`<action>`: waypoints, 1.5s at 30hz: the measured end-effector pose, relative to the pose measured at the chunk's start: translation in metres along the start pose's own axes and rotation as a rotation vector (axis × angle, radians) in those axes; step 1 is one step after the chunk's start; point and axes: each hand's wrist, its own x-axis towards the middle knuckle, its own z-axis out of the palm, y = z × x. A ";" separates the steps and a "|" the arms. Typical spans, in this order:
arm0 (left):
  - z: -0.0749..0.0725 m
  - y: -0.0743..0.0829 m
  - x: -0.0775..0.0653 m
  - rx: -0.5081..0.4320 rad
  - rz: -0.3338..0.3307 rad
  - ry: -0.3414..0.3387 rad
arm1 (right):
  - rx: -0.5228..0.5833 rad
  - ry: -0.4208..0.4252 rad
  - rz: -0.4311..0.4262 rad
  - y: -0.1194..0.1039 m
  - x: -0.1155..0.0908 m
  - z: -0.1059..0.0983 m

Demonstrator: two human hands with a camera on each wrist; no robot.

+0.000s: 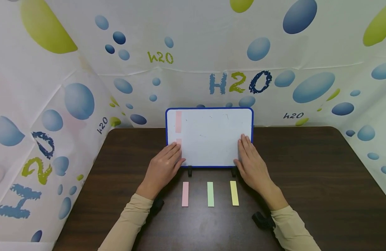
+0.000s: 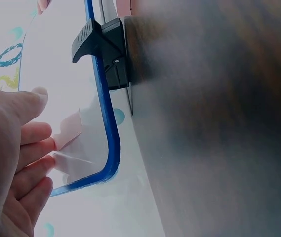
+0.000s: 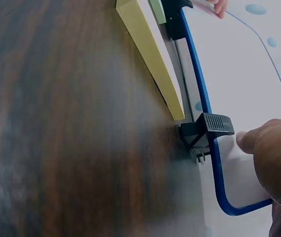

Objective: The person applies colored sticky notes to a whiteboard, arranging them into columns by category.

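A whiteboard (image 1: 208, 139) with a blue rim is propped up toward the back of the table, its lower edge in black clips (image 1: 190, 171). On its left side sticks a pink sticky note (image 1: 178, 122). Below that is a second pink note (image 2: 70, 129), partly covered by the fingers of my left hand (image 1: 163, 165). These fingers touch it near the board's lower left corner, thumb apart. My right hand (image 1: 252, 165) rests on the board's right side with straight fingers, its thumb close to the right-hand clip (image 3: 209, 129).
In front of the board lie three narrow sticky note pads: pink (image 1: 185, 194), green (image 1: 210, 194) and yellow (image 1: 234, 193). The dark wooden table (image 1: 306, 181) extends to both sides. A white printed curtain (image 1: 193, 42) hangs behind it.
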 end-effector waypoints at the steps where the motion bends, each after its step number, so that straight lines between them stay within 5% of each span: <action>1: 0.000 0.000 0.000 0.000 -0.002 -0.001 | 0.002 0.002 0.000 0.000 0.000 0.000; 16: 0.000 0.007 0.001 -0.017 0.031 0.037 | 0.116 0.029 0.021 -0.015 -0.002 -0.017; 35: -0.008 0.026 -0.001 -0.031 0.068 -0.004 | 0.136 -0.023 -0.060 -0.042 -0.016 -0.029; 45: -0.011 0.039 -0.001 -0.077 0.131 -0.080 | 0.138 -0.035 -0.094 -0.048 -0.022 -0.031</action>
